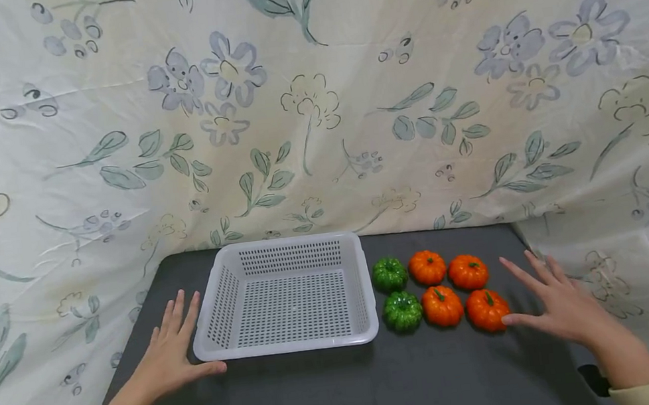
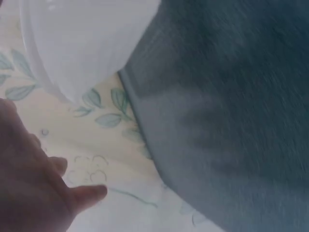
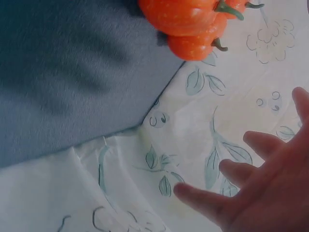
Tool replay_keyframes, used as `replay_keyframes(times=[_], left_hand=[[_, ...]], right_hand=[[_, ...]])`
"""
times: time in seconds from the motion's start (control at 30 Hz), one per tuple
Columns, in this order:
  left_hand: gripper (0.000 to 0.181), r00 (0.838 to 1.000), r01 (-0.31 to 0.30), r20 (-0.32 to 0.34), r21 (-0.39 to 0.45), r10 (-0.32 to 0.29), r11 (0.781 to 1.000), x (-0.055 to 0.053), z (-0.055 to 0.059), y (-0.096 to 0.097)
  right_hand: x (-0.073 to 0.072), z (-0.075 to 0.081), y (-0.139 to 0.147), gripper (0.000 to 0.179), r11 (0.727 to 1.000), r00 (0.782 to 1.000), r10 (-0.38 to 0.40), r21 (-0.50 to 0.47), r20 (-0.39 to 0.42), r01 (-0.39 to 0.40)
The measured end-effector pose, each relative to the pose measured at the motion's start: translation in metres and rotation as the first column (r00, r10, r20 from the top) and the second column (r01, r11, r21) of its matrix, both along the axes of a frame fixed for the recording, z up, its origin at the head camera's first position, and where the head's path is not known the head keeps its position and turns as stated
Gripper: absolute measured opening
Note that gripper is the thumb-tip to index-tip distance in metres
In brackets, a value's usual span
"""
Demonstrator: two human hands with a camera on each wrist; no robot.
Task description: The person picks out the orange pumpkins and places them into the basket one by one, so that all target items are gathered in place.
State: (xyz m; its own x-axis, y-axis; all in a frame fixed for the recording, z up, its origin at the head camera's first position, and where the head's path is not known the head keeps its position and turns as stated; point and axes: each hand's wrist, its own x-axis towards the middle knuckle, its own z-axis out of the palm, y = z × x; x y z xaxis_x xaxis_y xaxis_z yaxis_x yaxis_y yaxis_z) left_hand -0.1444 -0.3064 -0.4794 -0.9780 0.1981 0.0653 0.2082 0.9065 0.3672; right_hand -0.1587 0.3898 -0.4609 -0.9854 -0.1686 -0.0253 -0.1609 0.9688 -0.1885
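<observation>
My left hand (image 1: 167, 354) is spread with straight fingers beside the left edge of a white plastic basket (image 1: 299, 347). In the left wrist view that hand (image 2: 38, 188) holds nothing, and the basket's side (image 2: 91, 43) shows above it. On the right, my right hand (image 1: 565, 305) is spread too, its thumb right by the nearest orange pumpkin (image 1: 487, 309). Three more small pumpkins of that colour, one of them an orange pumpkin (image 1: 468, 271), sit behind and left of it. Two green pumpkins, front (image 1: 402, 312) and back (image 1: 389, 274), stand between these and the basket.
The dark grey table (image 1: 322, 396) carries the basket and the pumpkins. A flowered cloth (image 1: 316, 130) hangs behind the table and along both sides. Slots pierce the basket's floor and walls, and nothing lies inside it.
</observation>
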Motion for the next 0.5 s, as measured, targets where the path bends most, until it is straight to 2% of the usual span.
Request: replay_keyframes(times=[0.17, 0.33, 0.5], left_hand=[[0.142, 0.998, 0.058, -0.014, 0.112, -0.057, 0.992, -0.010, -0.005, 0.009], [0.145, 0.992, 0.122, -0.005, 0.250, -0.124, 0.960, -0.017, -0.015, 0.012], [0.148, 0.990, 0.132, 0.011, 0.323, -0.143, 0.937, -0.021, -0.022, 0.013]], right_hand=[[0.000, -0.004, -0.003, 0.107, 0.996, 0.999, 0.022, -0.086, 0.033, -0.019], [-0.002, -0.011, -0.006, 0.108, 0.987, 0.997, 0.025, -0.159, 0.072, -0.013], [-0.003, -0.019, -0.006, 0.109, 0.976, 0.998, 0.026, -0.217, 0.058, -0.012]])
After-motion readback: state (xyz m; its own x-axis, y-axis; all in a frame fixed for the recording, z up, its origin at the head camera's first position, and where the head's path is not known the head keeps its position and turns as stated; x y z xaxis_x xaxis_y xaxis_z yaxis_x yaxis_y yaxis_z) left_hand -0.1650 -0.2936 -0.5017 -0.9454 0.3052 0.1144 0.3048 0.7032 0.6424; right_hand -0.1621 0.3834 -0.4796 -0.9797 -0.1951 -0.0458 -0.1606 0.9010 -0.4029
